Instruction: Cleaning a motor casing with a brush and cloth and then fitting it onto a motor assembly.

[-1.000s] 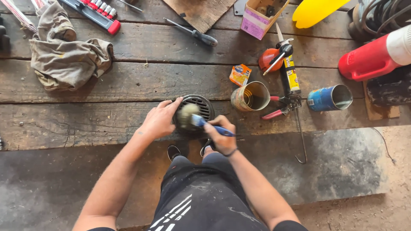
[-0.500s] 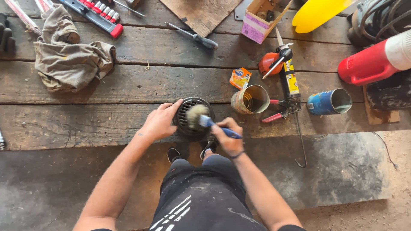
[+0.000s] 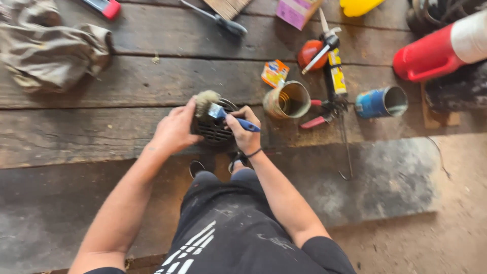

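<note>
the left hand (image 3: 175,129) grips the left edge of a round black slotted grille (image 3: 215,127) resting on the wooden planks (image 3: 127,86). the right hand (image 3: 243,129) holds a blue-handled paintbrush (image 3: 223,112), its pale bristles lying on the upper left rim of the grille, close to the left thumb. just to the right stands an open tin can (image 3: 289,100), with a blue can (image 3: 380,101) farther right lying on its side. between them lies a caulking gun (image 3: 332,76) beside what look like red-handled pliers (image 3: 317,119). a crumpled cloth (image 3: 50,45) sits far left.
</note>
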